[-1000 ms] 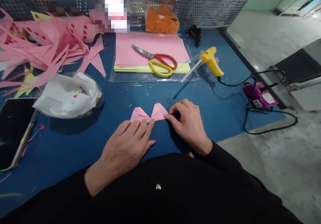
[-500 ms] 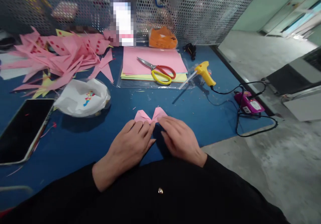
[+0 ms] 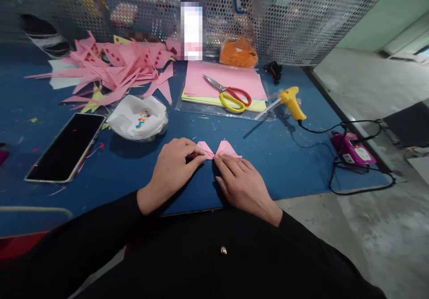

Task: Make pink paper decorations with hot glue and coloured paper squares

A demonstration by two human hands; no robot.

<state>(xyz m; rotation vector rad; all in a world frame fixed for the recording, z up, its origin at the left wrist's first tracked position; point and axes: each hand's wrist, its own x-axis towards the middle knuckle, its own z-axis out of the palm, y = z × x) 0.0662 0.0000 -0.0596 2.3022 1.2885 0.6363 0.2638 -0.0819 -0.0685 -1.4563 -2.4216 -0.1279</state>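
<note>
A folded piece of pink paper (image 3: pixel 227 149) with two raised points lies on the blue table in front of me. My left hand (image 3: pixel 176 165) pinches its left part between thumb and fingers. My right hand (image 3: pixel 243 180) lies over the lower edge of its right part, fingers stretched out and pressing it down on the table. Beyond my hands, scissors (image 3: pixel 231 97) with one red and one yellow handle rest on a stack of pink and yellow paper (image 3: pixel 196 77).
A white-lined bowl (image 3: pixel 129 120) and a phone (image 3: pixel 67 147) are at the left, before a heap of pink paper pieces (image 3: pixel 117 64). A yellow glue gun (image 3: pixel 292 102) lies right, its black cord reaching a purple power strip (image 3: pixel 355 149). An orange packet (image 3: pixel 238 54) stands behind.
My left hand has turned and shifted on the paper, going from fingers laid flat to a pinch at its left part. The right hand stays on the paper. The view has swung left.
</note>
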